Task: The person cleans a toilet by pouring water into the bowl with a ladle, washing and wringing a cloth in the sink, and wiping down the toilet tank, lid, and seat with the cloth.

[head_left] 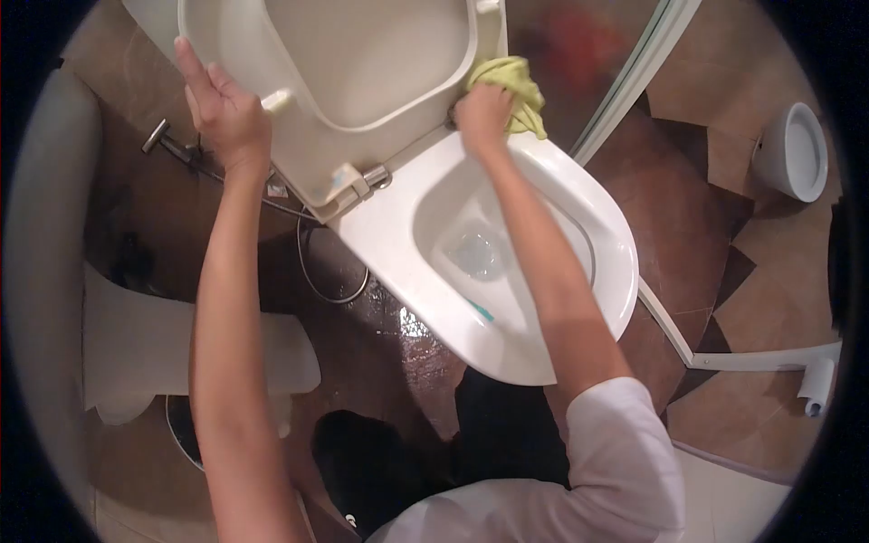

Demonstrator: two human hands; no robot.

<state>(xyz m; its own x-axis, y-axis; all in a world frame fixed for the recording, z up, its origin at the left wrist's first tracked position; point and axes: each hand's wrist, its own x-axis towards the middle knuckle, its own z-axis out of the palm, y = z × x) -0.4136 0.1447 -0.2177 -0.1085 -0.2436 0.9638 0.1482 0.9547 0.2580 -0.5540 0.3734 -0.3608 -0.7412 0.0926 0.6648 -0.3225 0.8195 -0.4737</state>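
A white toilet bowl stands in the middle with its pale seat and lid raised. My right hand is closed on a yellow-green cloth at the bowl's back rim, beside the right hinge. Its forearm crosses over the bowl. My left hand is at the left edge of the raised seat, fingers stretched upward; whether its palm presses on the seat is hidden. A metal hinge shows at the seat's left base. Some water lies in the bowl, and a small teal strip is on its inner front wall.
A hand shower with a looped hose is at the left. The dark tiled floor looks wet. A white basin is under my left forearm. A glass panel frame and a white bin stand right.
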